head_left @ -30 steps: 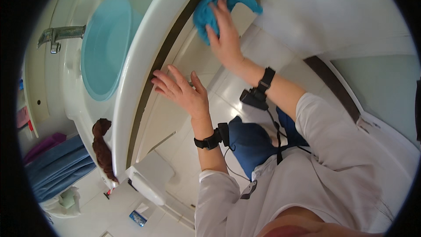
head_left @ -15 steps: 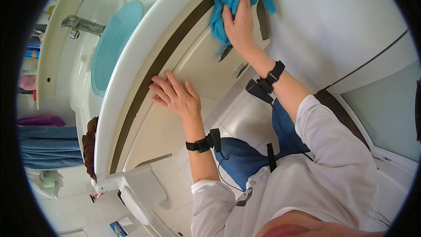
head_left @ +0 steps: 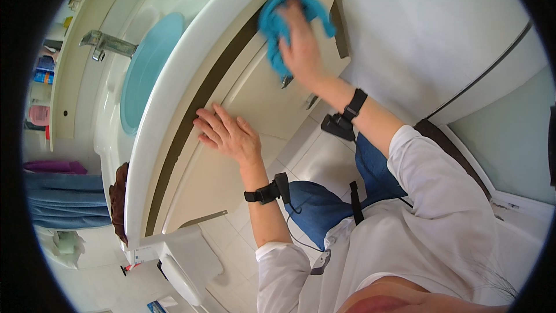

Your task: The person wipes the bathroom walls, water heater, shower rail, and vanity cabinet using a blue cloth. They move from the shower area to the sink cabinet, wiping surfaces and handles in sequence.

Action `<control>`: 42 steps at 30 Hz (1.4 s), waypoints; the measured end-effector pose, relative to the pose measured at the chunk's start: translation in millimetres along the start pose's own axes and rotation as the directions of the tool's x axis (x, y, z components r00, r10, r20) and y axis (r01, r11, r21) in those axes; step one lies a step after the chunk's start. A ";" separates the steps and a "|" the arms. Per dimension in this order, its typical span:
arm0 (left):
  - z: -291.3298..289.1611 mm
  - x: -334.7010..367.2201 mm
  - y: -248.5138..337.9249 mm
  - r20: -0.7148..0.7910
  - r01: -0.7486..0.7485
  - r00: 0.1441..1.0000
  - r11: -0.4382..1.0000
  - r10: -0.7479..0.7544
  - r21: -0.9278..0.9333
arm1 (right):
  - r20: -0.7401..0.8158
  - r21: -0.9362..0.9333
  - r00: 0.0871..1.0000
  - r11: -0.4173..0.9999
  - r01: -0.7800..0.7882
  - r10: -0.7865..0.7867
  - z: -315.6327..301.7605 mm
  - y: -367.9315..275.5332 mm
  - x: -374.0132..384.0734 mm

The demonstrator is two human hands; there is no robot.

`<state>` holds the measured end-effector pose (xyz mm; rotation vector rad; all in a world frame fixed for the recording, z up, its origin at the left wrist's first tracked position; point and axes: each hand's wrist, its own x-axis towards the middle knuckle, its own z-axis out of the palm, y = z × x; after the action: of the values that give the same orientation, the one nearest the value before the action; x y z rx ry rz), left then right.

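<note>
A bright blue cloth is pressed against the upper right of the cream vanity cabinet front by my right hand. That hand is smeared by motion, its fingers bent over the bunched cloth. Part of a metal handle shows just below the cloth's lower end. My left hand rests on the cabinet's edge beside the dark strip, fingers stretched out and holding nothing. Each wrist wears a black strap with a small device.
Above the cabinet is a white sink counter with a light blue basin and a metal faucet. A brown cloth hangs over its left end. A toilet stands lower left; a white wall is on the right.
My right hand has swept the blue cloth left and slightly down along the cabinet, uncovering its upper right corner. The left hand stays on the edge, barely shifted.
</note>
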<state>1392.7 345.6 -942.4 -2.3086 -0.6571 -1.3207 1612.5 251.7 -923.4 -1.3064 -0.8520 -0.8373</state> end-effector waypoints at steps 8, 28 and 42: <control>3.0 -3.9 -0.9 -0.018 0.009 1.000 1.000 -0.009 -0.015 | -0.007 0.142 0.998 0.988 -0.066 0.067 15.0 -30.1 4.8; -1.1 -4.6 1.0 -0.059 0.003 0.998 0.991 -0.011 -0.136 | 0.052 0.056 0.992 0.991 -0.118 0.115 -5.6 -32.2 -32.7; -3.5 -3.7 3.1 -0.068 0.007 0.998 0.993 -0.015 -0.114 | 0.125 -0.117 0.987 0.986 0.118 -0.103 -25.9 -0.6 -36.6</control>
<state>1390.4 340.5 -944.3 -2.3389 -0.5877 -1.4713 1596.7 227.3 -957.5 -1.4388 -0.9864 -0.9187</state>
